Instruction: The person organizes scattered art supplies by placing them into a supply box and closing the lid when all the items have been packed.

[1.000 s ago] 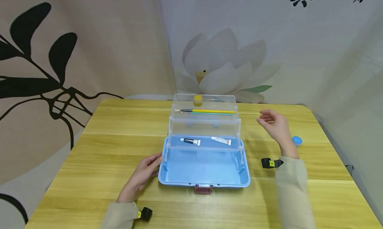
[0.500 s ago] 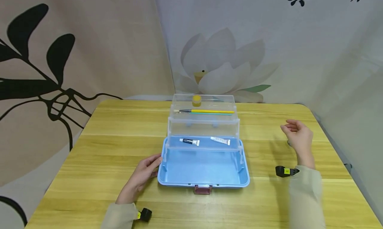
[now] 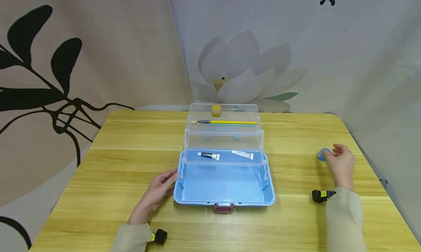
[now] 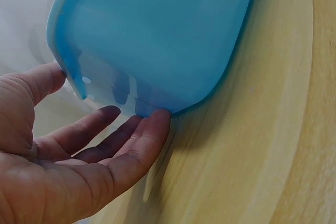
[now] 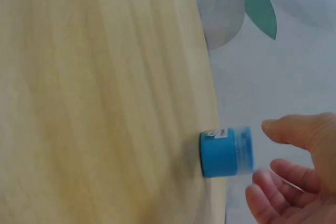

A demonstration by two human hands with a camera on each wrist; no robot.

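Note:
A pale blue plastic box [image 3: 227, 186] stands opened on the table, with clear tiered trays [image 3: 225, 138] raised at its back. My left hand [image 3: 154, 193] rests at the box's left side; in the left wrist view its thumb and fingertips touch the wall and rim from outside. At the right stands a small blue paint jar [image 5: 218, 153] with a clear-looking lid. Beside it is my right hand [image 3: 342, 166], thumb and fingers spread apart near the lid. A gap shows between them and the jar in the right wrist view.
One tray holds a black-labelled paint tube [image 3: 208, 156] and a white paint tube [image 3: 242, 154]. Above them lie a yellow-handled paintbrush [image 3: 234, 122] and a thin green one; a yellow jar [image 3: 216, 110] stands behind. The box's latch [image 3: 223, 209] faces front. A curtain hangs behind the table.
My right hand has moved right and toward the table's front, from beside the trays to the blue paint jar. The left hand stays at the box.

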